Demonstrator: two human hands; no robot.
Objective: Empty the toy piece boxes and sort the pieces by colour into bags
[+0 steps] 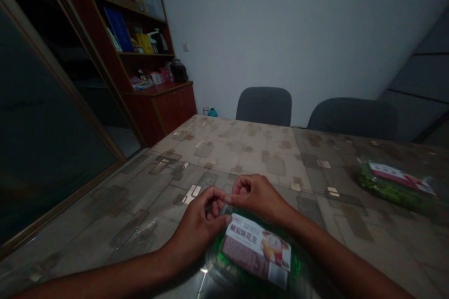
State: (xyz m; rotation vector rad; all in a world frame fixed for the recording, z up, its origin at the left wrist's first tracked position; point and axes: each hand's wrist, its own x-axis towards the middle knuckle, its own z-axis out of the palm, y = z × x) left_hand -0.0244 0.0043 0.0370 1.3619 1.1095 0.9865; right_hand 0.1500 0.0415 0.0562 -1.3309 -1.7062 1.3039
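A clear plastic food container point(294, 266) with green showing inside lies on the table in front of me. A white and dark-red label point(257, 247) with printed Chinese characters and a picture covers much of its top. My left hand point(205, 219) is closed at the container's far left corner, its thumb by the label's corner. From the right, my right hand point(257, 196) reaches over the far edge, thumb and finger pinched together at that same corner. The fingertips of both hands meet there, and the exact bit of plastic between them is hard to make out.
A second labelled container of green contents point(396, 184) sits on the patterned table point(238, 149) at the right. Two grey chairs point(264, 103) stand beyond the far edge. A red-brown shelf cabinet point(175, 107) and a sliding glass door point(45, 140) are at the left.
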